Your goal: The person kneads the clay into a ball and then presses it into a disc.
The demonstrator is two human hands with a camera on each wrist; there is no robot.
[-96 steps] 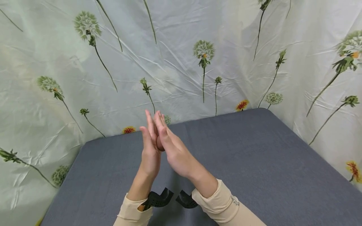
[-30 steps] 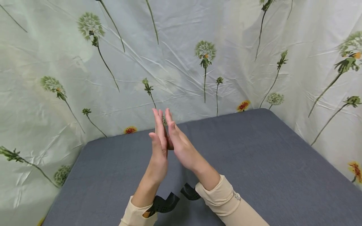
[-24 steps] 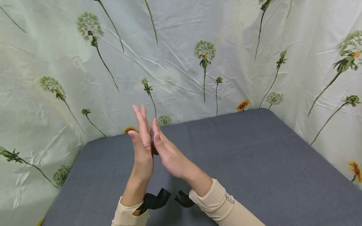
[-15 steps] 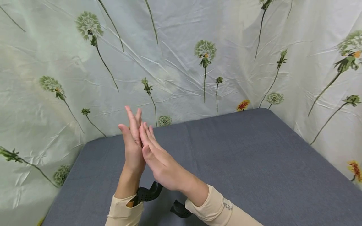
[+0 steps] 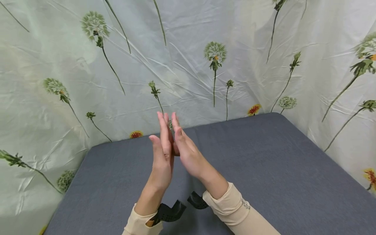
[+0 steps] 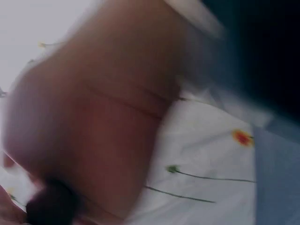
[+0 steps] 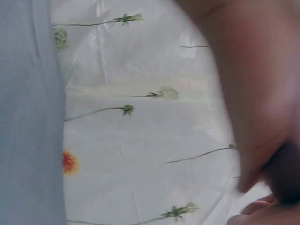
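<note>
My left hand (image 5: 162, 160) and right hand (image 5: 191, 156) face each other palm to palm above the table, fingers straight and pointing up and away. Between the palms sits a small dark brown rounded lump (image 5: 176, 149), mostly covered by the hands in the head view. The same lump (image 6: 52, 204) shows as a dark blob at the bottom of the left wrist view. At the lower right of the right wrist view, the lump (image 7: 285, 174) touches the palm. Blur hides its exact shape and material.
A dark grey cloth-covered table (image 5: 249, 163) lies beneath the hands. Behind it hangs a pale curtain (image 5: 188, 75) printed with dandelions. Black curved mounts, one on the left wrist (image 5: 171, 211) and one on the right wrist (image 5: 197, 200), sit close together.
Both hands swung left, then came back right, the palms sliding against each other. Half a second ago the lump was hidden between them; now its edge shows again.
</note>
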